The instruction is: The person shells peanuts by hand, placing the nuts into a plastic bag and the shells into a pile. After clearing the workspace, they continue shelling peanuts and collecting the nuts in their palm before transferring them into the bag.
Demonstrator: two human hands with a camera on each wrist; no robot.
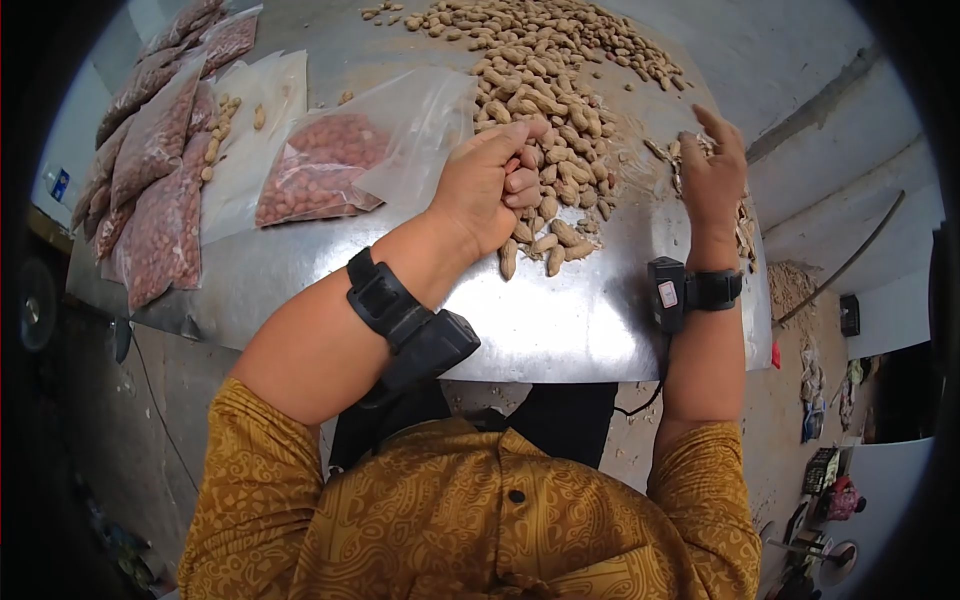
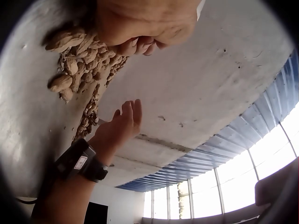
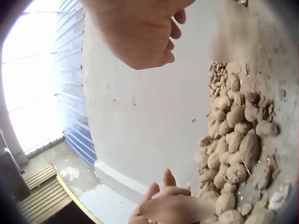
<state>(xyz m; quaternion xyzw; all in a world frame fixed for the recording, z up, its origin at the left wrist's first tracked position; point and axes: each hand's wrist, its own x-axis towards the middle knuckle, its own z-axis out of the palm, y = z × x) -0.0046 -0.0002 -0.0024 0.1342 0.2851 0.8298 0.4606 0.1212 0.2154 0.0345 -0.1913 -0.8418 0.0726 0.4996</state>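
Note:
In the head view the left hand (image 1: 485, 185) has its fingers curled over the near part of a heap of unshelled peanuts (image 1: 565, 110), gripping a few reddish kernels (image 1: 513, 166) that show between thumb and fingers. The right hand (image 1: 714, 175) is raised near scattered shell bits on the table's right side, fingers apart and slightly bent, with nothing seen in them. The left wrist view shows the left hand (image 2: 149, 21) above the nuts and the right hand (image 2: 119, 128) farther off. In the right wrist view the right hand (image 3: 140, 35) hangs at the top, its palm mostly hidden.
An open clear bag of reddish kernels (image 1: 325, 165) lies left of the heap, beside a flat bag (image 1: 250, 130) with several unshelled peanuts on it. Filled bags (image 1: 165, 215) are stacked at the table's far left. The metal table's front edge (image 1: 540, 365) is close to the person's body.

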